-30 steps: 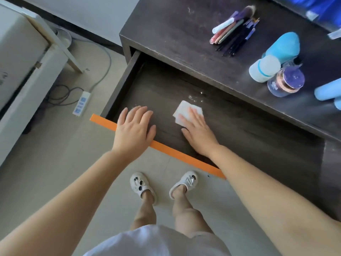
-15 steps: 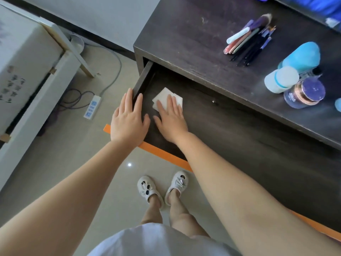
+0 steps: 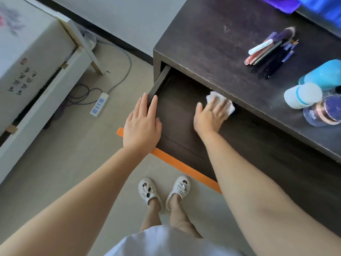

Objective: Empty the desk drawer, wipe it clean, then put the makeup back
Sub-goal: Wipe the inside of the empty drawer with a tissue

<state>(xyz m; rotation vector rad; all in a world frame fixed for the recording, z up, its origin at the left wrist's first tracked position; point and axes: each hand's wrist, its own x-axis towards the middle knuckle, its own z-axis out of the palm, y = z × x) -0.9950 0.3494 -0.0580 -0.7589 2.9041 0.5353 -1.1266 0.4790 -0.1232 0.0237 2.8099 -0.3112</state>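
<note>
Dark wood fills the open drawer (image 3: 177,126), pulled out beneath the tabletop (image 3: 212,43). Right hand (image 3: 210,115) fingers (image 3: 220,106) lie flat, slightly spread, pressing a white wipe (image 3: 215,96) onto the drawer's far floor. Left hand (image 3: 142,126) fingers, together, rest along its left wall. Makeup brushes (image 3: 267,54) lie on the tabletop.

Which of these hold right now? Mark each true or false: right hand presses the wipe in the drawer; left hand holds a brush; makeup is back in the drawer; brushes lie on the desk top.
1. The right hand presses the wipe inside the drawer. True.
2. The left hand holds a brush. False: it rests empty on the drawer's left corner.
3. Makeup is back in the drawer. False: the visible drawer floor holds only the wipe.
4. Brushes lie on the desk top. True.
</note>
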